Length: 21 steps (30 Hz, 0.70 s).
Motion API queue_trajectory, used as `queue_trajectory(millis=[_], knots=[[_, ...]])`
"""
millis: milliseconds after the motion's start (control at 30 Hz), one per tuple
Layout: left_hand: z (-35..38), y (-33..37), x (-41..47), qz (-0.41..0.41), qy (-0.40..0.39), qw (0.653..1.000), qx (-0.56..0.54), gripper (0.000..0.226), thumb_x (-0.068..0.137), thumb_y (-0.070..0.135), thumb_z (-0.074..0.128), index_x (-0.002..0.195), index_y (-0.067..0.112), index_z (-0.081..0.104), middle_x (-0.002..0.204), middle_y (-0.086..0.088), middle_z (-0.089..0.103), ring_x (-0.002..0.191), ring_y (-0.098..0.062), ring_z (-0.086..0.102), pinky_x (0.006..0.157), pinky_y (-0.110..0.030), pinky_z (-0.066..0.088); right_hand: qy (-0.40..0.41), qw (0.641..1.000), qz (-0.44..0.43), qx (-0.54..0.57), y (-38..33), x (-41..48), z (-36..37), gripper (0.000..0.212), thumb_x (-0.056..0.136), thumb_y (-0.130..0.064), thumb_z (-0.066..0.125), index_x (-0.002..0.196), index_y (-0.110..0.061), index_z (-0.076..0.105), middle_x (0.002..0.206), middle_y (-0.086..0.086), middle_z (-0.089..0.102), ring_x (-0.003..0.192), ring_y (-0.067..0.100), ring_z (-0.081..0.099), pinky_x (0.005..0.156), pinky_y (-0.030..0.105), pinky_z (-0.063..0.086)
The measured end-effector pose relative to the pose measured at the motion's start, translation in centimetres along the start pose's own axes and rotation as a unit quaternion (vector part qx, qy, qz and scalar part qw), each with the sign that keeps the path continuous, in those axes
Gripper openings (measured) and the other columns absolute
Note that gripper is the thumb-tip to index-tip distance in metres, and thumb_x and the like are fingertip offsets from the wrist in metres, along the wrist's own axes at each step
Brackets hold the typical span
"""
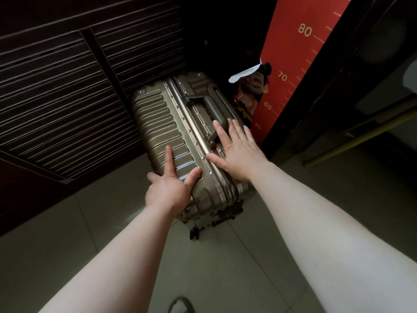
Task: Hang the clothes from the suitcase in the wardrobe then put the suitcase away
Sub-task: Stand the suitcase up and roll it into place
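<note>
Head view: our left hand [168, 193] has a wide grip, with the fingers splayed and pressed flat on the ribbed face of the suitcase [158, 123] near its lower corner. The forefinger lies straight up along the ribs and the thumb rests by the riveted metal frame. It holds nothing.

Our right hand [237, 152] is wide too, palm down on the adjoining side of the case. Its thumb lies on the frame, and the straight fingertips touch the near end of the handle [214, 107]. Neither hand curls round anything. Both forearms reach forward from the bottom of the picture, one to each side of the case.

The suitcase is a bronze hard shell, shut, with its frame running between our two hands. It stands on the pale tiled floor [90, 233] with a black wheel [194, 233] showing under its near end. We cannot tell whether it is upright or tipped.

Its ribbed face lies just beside a dark slatted door [56, 86] on the left. The far end reaches into a dark corner. To the right, close behind the handle side, a red height chart [300, 53] marked 50 to 80 hangs on the wall, with a cartoon figure [252, 86] at its left edge.

A yellow rail [361, 141] crosses the floor further right. The toe of a slipper [180, 304] shows at the bottom edge.
</note>
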<state>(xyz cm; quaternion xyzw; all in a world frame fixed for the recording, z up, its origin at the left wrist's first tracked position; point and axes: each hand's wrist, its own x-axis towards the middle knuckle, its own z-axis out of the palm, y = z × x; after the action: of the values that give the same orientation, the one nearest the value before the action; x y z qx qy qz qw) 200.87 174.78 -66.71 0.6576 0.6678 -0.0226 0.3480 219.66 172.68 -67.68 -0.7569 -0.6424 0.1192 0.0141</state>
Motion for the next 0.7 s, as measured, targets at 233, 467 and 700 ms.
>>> queue_trajectory(millis=[233, 467, 700], knots=[[-1.2, 3.3, 4.7, -0.006, -0.024, 1.0, -0.014, 0.093, 0.073, 0.084, 0.037, 0.137, 0.058, -0.025, 0.138, -0.018, 0.027, 0.086, -0.035, 0.055, 0.065, -0.033, 0.045, 0.146, 0.979, 0.133, 0.042, -0.9, 1.7, 0.4, 0.072, 0.095, -0.052, 0.04, 0.146, -0.003, 0.03, 0.153, 0.016, 0.033, 0.144, 0.027, 0.026, 0.118, 0.039, 0.018], [-2.7, 5.4, 7.8, -0.007, -0.058, 0.998, -0.038, 0.091, 0.079, 0.077, 0.042, 0.138, 0.056, -0.024, 0.145, -0.019, 0.019, 0.076, -0.028, 0.049, 0.063, -0.031, 0.038, 0.134, 0.98, 0.091, 0.112, 1.1, 4.4, 1.1, 0.079, 0.089, -0.052, 0.011, 0.148, -0.002, 0.031, 0.158, 0.015, 0.02, 0.148, 0.024, 0.012, 0.121, 0.032, 0.0], [-3.5, 6.5, 9.9, -0.017, -0.05, 0.996, -0.074, 0.09, 0.081, 0.073, 0.046, 0.138, 0.058, -0.021, 0.146, -0.018, 0.017, 0.1, -0.04, 0.055, 0.069, -0.034, 0.04, 0.134, 0.984, 0.072, 0.095, 2.0, 7.3, 1.1, 0.076, 0.091, -0.048, 0.007, 0.149, -0.004, 0.027, 0.159, 0.013, 0.017, 0.149, 0.022, 0.008, 0.12, 0.03, -0.003]])
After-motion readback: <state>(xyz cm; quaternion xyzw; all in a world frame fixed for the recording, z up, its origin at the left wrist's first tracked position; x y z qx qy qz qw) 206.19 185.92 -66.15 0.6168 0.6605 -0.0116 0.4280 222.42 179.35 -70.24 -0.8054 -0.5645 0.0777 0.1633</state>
